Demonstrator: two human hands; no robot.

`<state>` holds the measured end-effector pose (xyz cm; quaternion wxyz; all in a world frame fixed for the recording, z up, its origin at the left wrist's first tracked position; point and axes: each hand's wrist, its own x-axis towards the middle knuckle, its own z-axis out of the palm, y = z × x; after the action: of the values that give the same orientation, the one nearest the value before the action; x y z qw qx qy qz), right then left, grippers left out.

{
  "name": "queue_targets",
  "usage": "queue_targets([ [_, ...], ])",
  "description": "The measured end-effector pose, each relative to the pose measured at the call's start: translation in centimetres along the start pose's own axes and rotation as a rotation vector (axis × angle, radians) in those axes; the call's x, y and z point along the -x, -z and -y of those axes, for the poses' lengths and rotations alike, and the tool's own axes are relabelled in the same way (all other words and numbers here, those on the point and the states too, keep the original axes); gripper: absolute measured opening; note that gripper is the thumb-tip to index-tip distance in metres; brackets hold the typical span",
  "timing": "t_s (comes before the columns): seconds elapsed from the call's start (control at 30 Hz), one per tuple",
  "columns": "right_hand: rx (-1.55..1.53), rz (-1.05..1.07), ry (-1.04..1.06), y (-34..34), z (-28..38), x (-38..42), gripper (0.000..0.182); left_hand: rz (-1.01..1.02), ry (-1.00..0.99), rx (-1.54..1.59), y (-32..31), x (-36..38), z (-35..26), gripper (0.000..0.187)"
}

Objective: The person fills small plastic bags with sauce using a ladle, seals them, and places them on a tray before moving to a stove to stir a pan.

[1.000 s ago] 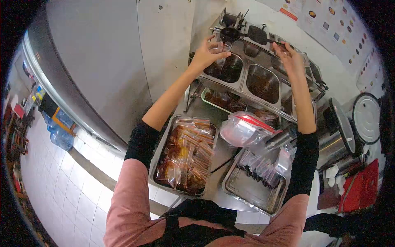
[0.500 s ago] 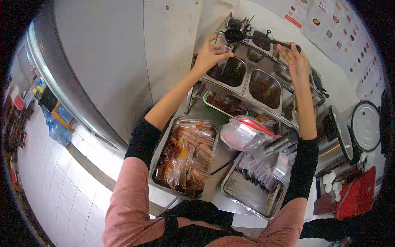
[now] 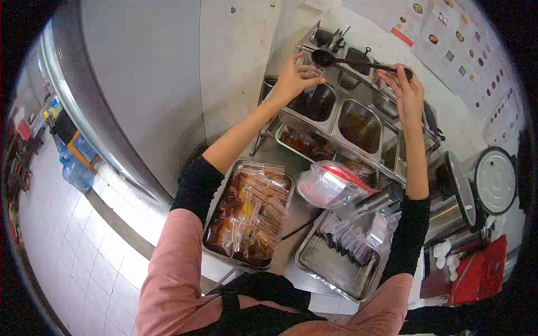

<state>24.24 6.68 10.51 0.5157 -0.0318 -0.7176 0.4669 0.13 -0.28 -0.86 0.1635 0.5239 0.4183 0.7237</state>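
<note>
My right hand (image 3: 407,92) grips the end of a black ladle (image 3: 364,64), whose handle runs left across the metal rack. Dark contents seem to sit in the ladle's bowl. Just below and left of that bowl is my left hand (image 3: 295,80), its fingers curled around a small clear plastic bag, which is barely visible now. Beneath the hands are metal food pans, one with dark contents (image 3: 314,103) and one with brownish contents (image 3: 358,126).
A tray (image 3: 210,246) of filled clear bags stands at the lower left. Another metal tray (image 3: 330,274) holds several dark-filled bags. Between them and the rack lies a plastic packet with a red edge (image 3: 330,182). A large pot (image 3: 448,207) and a round lid (image 3: 496,180) are at right.
The ladle's bowl has come slightly lower, close to my left fingers. My left hand has shifted a little to the right, and the whole view has moved slightly.
</note>
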Motion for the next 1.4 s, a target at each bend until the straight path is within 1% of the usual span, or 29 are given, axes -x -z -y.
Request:
queue_targets([
  [0.03, 0.001, 0.002, 0.001, 0.0, 0.1, 0.1, 0.020, -0.021, -0.006, -0.034, -0.1, -0.1, 0.2, 0.087],
  [0.17, 0.065, 0.023, 0.031, -0.4, 0.6, 0.3, 0.021, -0.027, -0.040, -0.007, -0.2, -0.1, 0.5, 0.088],
  [0.23, 0.078, 0.038, 0.048, -0.5, 0.9, 0.4, 0.020, -0.031, -0.039, -0.128, -0.1, -0.2, 0.7, 0.089],
  [0.33, 0.130, 0.034, 0.059, -0.8, 1.1, 0.5, 0.021, -0.059, -0.055, -0.196, -0.2, -0.3, 0.8, 0.087],
  [0.4, 0.204, 0.006, 0.008, -0.9, 1.1, 0.7, 0.025, -0.057, -0.067, -0.193, -0.3, -0.1, 0.5, 0.090],
  [0.43, 0.192, 0.017, 0.010, -0.8, 1.2, 0.9, 0.025, -0.056, -0.078, -0.192, -0.2, -0.1, 0.6, 0.092],
  [0.47, 0.280, 0.009, 0.043, -0.6, 1.2, 1.1, 0.027, -0.017, -0.124, 0.078, -0.5, -0.7, 2.0, 0.091],
  [0.5, 0.348, 0.017, 0.085, -0.9, 1.0, 1.1, 0.029, -0.012, -0.131, 0.053, -0.4, -0.6, 2.2, 0.086],
  [0.53, 0.413, -0.012, 0.034, -0.8, 1.3, 1.1, 0.031, -0.082, -0.105, -0.286, -0.2, 0.0, 1.1, 0.085],
  [0.57, 0.397, -0.086, 0.016, -0.5, 0.8, 1.1, 0.031, -0.002, -0.086, -0.237, 0.0, 0.7, -0.1, 0.085],
  [0.6, 0.376, -0.024, -0.043, 0.0, 0.8, 1.0, 0.035, -0.058, -0.064, -0.438, -0.1, 0.5, 0.2, 0.084],
  [0.63, 0.534, -0.016, -0.003, 1.4, -0.1, 0.4, 0.034, -0.067, -0.108, -0.194, -0.2, 0.1, 1.5, 0.084],
  [0.67, 0.232, -0.016, -0.016, 1.8, -1.2, 0.4, 0.035, -0.088, -0.069, -0.168, 0.0, 1.1, -1.2, 0.088],
  [0.7, 0.201, -0.026, -0.019, 3.4, -2.6, -0.4, 0.035, -0.131, -0.083, -0.350, -0.5, -0.1, 1.0, 0.092],
  [0.73, 0.217, -0.007, -0.012, 4.0, -3.1, -0.6, 0.035, -0.063, -0.010, -0.109, 0.0, 0.4, -0.2, 0.094],
  [0.77, 0.248, -0.007, -0.008, 4.3, -3.1, -0.6, 0.036, -0.124, -0.064, -0.230, -0.5, -0.1, 1.0, 0.094],
  [0.8, 0.241, 0.010, -0.005, 3.8, -2.8, -0.6, 0.036, -0.141, -0.066, -0.236, -0.2, -0.2, 0.9, 0.094],
  [0.87, 0.307, -0.107, -0.016, 3.3, -2.1, 0.3, 0.036, -0.083, 0.005, -0.133, -0.4, -0.4, 1.0, 0.094],
  [0.9, 0.307, -0.106, -0.020, 3.6, -2.4, 0.3, 0.036, -0.226, -0.149, -0.206, -1.4, -1.7, 4.0, 0.093],
  [0.97, 0.156, -0.060, -0.051, 4.6, -3.3, 0.0, 0.037, -0.207, -0.158, -0.188, -1.1, -1.3, 3.5, 0.092],
  [1.03, 0.145, -0.089, -0.038, 4.6, -3.7, 0.1, 0.038, -0.186, -0.170, -0.165, -1.1, -1.3, 3.4, 0.092],
  [1.13, 0.097, -0.131, -0.019, 4.6, -3.9, 0.4, 0.039, -0.206, -0.185, -0.160, -0.9, -1.4, 3.3, 0.091],
  [1.2, 0.071, -0.160, -0.018, 4.6, -4.4, 0.4, 0.038, -0.127, -0.074, -0.181, -0.3, -0.7, 2.0, 0.093],
  [1.27, -0.133, -0.119, 0.037, 6.9, -6.8, 0.6, 0.034, -0.203, -0.205, -0.324, -0.3, -0.9, 3.3, 0.089],
  [1.3, 0.179, -0.241, 0.080, 4.5, -6.0, 1.3, 0.032, -0.078, -0.114, 0.089, 0.4, 0.4, 1.9, 0.083],
  [1.33, 0.162, -0.410, -0.065, 0.0, -2.5, 3.1, 0.029, -0.078, -0.078, -0.164, 1.0, -0.1, 3.0, 0.076],
  [1.37, 0.558, -0.244, 0.182, 3.4, -5.3, 3.6, 0.025, -0.068, -0.034, -0.175, 1.5, 1.0, 0.8, 0.075],
  [1.4, 0.591, -0.305, 0.202, 3.2, -5.8, 3.7, 0.023, -0.016, -0.031, -0.094, 2.0, 1.2, 0.6, 0.075],
])
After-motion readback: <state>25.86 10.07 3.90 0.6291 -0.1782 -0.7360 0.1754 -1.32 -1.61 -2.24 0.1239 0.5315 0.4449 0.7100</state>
